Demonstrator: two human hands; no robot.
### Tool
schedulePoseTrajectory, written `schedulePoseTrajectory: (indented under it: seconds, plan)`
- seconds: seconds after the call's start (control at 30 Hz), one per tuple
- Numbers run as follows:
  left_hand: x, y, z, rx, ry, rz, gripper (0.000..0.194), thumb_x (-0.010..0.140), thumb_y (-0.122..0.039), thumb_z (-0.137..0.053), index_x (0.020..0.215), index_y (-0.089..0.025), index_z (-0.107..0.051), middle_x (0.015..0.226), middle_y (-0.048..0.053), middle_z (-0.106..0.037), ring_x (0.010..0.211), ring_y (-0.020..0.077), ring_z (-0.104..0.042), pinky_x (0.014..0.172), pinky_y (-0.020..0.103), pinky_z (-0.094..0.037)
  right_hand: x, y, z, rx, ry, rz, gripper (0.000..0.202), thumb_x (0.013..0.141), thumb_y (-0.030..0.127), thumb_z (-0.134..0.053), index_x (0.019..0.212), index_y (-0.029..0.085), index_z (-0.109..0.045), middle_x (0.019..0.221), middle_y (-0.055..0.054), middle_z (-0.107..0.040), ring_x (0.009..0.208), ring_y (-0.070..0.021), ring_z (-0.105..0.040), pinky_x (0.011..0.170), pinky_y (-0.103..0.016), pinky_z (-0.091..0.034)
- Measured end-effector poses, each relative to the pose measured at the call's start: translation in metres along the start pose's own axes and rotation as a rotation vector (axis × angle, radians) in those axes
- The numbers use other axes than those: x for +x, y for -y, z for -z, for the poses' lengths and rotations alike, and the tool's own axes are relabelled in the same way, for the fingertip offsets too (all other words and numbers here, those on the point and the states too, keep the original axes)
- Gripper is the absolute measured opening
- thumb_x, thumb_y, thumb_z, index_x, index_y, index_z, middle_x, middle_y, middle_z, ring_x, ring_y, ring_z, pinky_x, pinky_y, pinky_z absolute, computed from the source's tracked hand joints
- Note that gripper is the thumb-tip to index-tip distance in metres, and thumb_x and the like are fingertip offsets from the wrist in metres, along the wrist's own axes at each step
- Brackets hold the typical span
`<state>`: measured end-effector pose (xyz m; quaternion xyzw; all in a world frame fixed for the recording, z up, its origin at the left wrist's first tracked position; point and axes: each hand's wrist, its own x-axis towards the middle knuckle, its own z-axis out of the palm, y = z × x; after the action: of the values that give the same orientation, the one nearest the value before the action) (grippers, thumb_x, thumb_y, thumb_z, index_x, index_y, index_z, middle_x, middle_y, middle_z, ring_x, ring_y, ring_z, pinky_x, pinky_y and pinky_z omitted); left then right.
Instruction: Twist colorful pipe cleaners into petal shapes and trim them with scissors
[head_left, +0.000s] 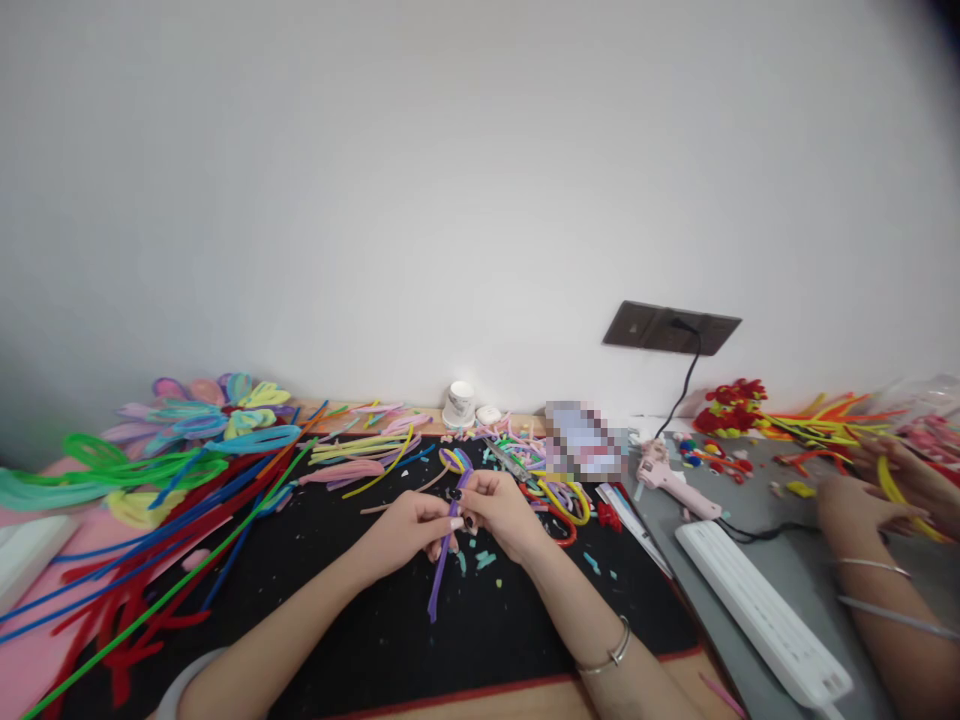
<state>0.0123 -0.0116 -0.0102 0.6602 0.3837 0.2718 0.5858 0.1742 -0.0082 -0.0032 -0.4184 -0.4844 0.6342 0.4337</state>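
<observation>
Purple pipe cleaners (442,575) are pinched between my two hands over the black mat (337,600). My left hand (420,525) grips them from the left, thumb and fingertips pressed together. From the right, my right hand (491,508) closes its fingers on the same strands, touching my left fingertips. The strands hang down below my fingers. Above the hands they end in a loop (454,460) with yellow and blue in it. Small teal scraps (486,559) lie on the mat beside my right hand.
Bundles of coloured pipe cleaners (187,540) spread over the left side. Scissors (506,460), a white cup (460,400) and a blurred phone (589,440) lie behind my hands. On the right are a pink glue gun (679,485), a power strip (761,610) and another person's hands (862,510) holding yellow strands.
</observation>
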Motion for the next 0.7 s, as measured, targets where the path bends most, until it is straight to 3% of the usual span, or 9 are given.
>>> schedulePoseTrajectory:
  seconds: [0.7]
  plan:
    - [-0.0018, -0.0032, 0.0003, 0.053, 0.012, 0.038, 0.038, 0.074, -0.045, -0.057, 0.060, -0.011, -0.065, 0.045, -0.001, -0.055, 0.042, 0.0094, -0.047, 0.048, 0.020, -0.037, -0.0014, 0.0032, -0.0024, 0.015, 0.001, -0.050, 0.026, 0.056, 0.030, -0.074, 0.053, 0.013, -0.054, 0.041, 0.006, -0.049, 0.034, -0.0034, -0.035, 0.036, -0.018, -0.023]
